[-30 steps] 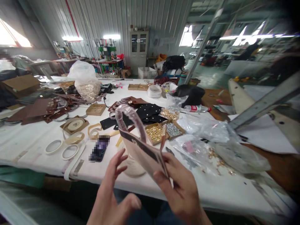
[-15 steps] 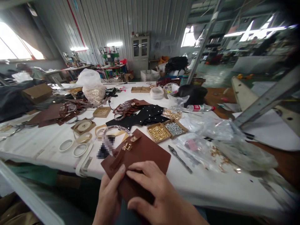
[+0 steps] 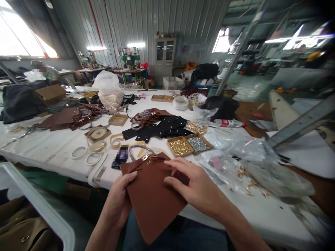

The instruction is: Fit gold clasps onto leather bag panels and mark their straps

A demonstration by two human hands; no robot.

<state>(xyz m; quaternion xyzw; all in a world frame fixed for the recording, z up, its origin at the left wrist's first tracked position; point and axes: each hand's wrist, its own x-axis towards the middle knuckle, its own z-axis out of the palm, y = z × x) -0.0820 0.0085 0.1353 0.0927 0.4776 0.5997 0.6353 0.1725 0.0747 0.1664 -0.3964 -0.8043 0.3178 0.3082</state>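
Presently, both hands hold a brown panel (image 3: 154, 195) at the counter (image 3: 52, 150) edge, six o'clock. Left hand (image 3: 120, 202) pinches its left edge; right hand (image 3: 199, 188) lies flat on top, fingers spread. Clasp (image 3: 148, 158) and handle (image 3: 141, 149) appear fitted at twelve o'clock; stud trays (image 3: 187, 144) beyond sit untouched.

- Bright overall; daylight thru big window (image 3: 26, 42) at my upper left, blown out white.
- Fluorescent tubes (image 3: 136, 45) on back wall glare, more overexposed strips far right.
- Soft shadows only on white table (image 3: 47, 148).
- Wide-angle bend + dark vignette at corners; right edge smeared.
- My hands pretty sharp, bkgd softer.
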